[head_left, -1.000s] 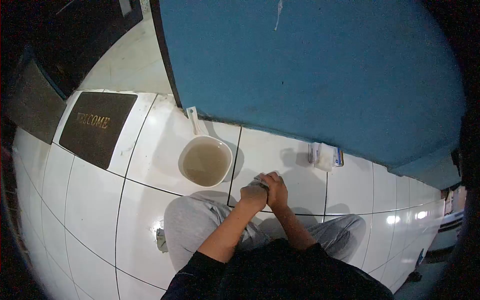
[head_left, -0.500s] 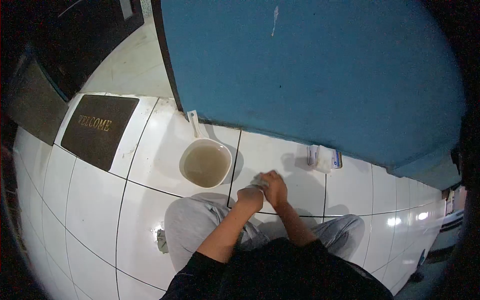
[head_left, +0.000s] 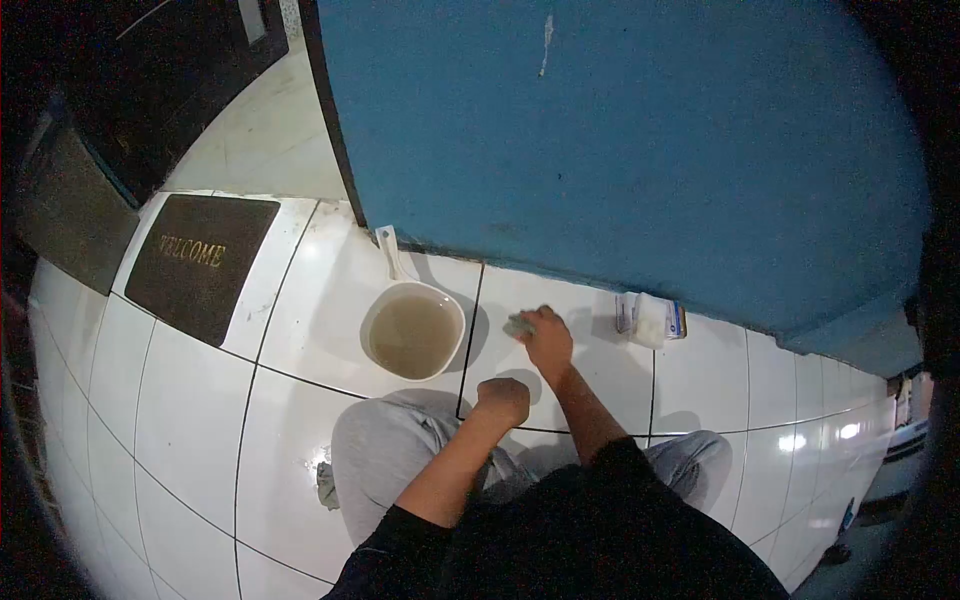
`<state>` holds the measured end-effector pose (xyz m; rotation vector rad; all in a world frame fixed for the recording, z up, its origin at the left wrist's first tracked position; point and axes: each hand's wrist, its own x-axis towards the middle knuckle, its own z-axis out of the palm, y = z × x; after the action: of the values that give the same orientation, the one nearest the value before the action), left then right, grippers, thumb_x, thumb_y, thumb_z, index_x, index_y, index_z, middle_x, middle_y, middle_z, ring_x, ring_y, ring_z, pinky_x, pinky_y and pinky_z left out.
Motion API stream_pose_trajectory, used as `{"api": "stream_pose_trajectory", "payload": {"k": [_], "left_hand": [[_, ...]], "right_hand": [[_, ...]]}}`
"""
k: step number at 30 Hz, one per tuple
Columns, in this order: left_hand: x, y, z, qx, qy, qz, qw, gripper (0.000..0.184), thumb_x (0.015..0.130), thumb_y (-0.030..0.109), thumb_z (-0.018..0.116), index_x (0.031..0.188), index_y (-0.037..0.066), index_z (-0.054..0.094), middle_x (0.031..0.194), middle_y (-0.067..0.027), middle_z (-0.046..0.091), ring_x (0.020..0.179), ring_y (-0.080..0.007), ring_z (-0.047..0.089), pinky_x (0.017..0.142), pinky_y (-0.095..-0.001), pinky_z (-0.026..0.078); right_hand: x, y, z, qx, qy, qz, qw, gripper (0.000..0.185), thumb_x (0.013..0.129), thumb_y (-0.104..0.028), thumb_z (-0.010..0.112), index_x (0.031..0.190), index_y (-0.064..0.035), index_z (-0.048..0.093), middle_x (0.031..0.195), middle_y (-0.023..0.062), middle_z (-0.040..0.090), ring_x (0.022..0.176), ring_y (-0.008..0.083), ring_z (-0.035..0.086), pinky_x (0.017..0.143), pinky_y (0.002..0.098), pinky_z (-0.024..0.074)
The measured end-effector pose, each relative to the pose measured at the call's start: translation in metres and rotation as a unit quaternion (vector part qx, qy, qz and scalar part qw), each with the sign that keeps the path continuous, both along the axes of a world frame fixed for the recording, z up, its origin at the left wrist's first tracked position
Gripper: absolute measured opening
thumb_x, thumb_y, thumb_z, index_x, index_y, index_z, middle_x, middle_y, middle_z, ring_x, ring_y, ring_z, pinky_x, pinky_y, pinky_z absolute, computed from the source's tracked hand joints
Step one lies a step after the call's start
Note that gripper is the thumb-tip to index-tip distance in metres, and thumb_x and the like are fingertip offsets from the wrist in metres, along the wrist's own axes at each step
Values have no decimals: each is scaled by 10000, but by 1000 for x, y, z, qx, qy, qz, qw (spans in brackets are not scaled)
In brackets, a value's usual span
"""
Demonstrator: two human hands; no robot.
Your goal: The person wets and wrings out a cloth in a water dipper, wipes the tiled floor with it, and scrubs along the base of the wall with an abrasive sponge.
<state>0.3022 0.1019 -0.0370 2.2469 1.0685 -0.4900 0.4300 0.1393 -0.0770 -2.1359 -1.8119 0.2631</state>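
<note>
My right hand pinches a small greyish-green cloth-like piece above the white tiles, right of the dipper. Closer to my body, my left hand is closed in a fist; what it holds, if anything, is hidden. A white dipper with cloudy brownish water stands on the floor to the left of both hands, its handle pointing toward the blue wall.
White item on a small box by the blue wall. A dark WELCOME mat lies at left. A crumpled grey-green cloth is beside my knee on the tiles.
My hands were together around the greyish piece; now they are apart. My right hand has moved forward toward the wall with the piece, while my left hand has stayed nearly in place.
</note>
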Motion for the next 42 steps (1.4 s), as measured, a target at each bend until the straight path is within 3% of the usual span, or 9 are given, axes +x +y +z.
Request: {"api": "stream_pose_trajectory", "payload": {"k": [6,8,9,16,24,33,39,41,42], "left_hand": [[1,-11,-6,46,-106,42,992,235,719,180,501,816,24,648,853,-172,630,807,-313,615,692,-425,488],[7,-8,-10,27,-82,12,996,232,716,171,497,813,24,647,854,-171,631,808,-310,615,690,-427,488],[9,-8,-12,10,-59,-20,998,229,713,163,493,810,24,647,854,-171,631,809,-308,616,687,-429,489],[6,-4,-2,-3,-20,-26,999,237,718,166,497,842,29,647,878,-172,630,825,-308,615,708,-431,489],[6,-9,-5,-3,-2,-41,999,200,718,117,540,870,75,663,918,-110,641,869,-246,618,671,-362,493],[12,-11,-5,-9,-43,-23,999,241,716,173,506,835,18,647,873,-185,627,826,-315,614,709,-436,492],[5,-8,-2,45,-29,-30,998,188,709,117,535,839,76,664,880,-112,646,829,-253,628,660,-363,496],[5,-8,0,32,-29,-22,999,189,708,114,534,838,74,664,882,-115,646,828,-253,628,660,-366,496],[5,-7,1,17,-27,-12,999,190,707,112,533,838,71,665,884,-118,646,827,-254,628,661,-368,497]], "right_hand": [[11,-76,-24,82,-3,78,994,339,678,-158,653,1010,-130,589,896,98,514,859,313,523,753,397,449],[13,-71,-23,79,-87,44,992,367,679,-148,646,1039,-147,572,928,93,509,886,311,513,777,399,443],[14,-52,-12,-1,-42,4,999,377,693,-151,640,1062,-151,560,951,84,504,902,294,512,793,387,441],[35,35,-7,-8,-24,-40,999,351,647,-148,692,986,-104,612,993,100,548,904,291,535,787,372,452],[38,-59,-12,-25,-98,29,994,328,630,-224,712,920,-107,612,915,83,557,887,282,510,764,395,442],[62,-1,-21,23,-134,-1,991,178,777,-275,525,900,-150,554,865,78,520,860,281,491,703,393,448],[78,30,-44,171,278,4,945,230,816,-329,452,841,-139,580,867,69,537,807,250,503,708,402,424],[74,5,-51,40,-185,-2,982,196,773,-292,546,891,-144,596,892,66,546,877,253,508,715,402,446],[62,-18,-32,12,-141,6,990,245,706,-223,621,939,-148,605,926,63,558,877,253,519,734,378,453]]}}
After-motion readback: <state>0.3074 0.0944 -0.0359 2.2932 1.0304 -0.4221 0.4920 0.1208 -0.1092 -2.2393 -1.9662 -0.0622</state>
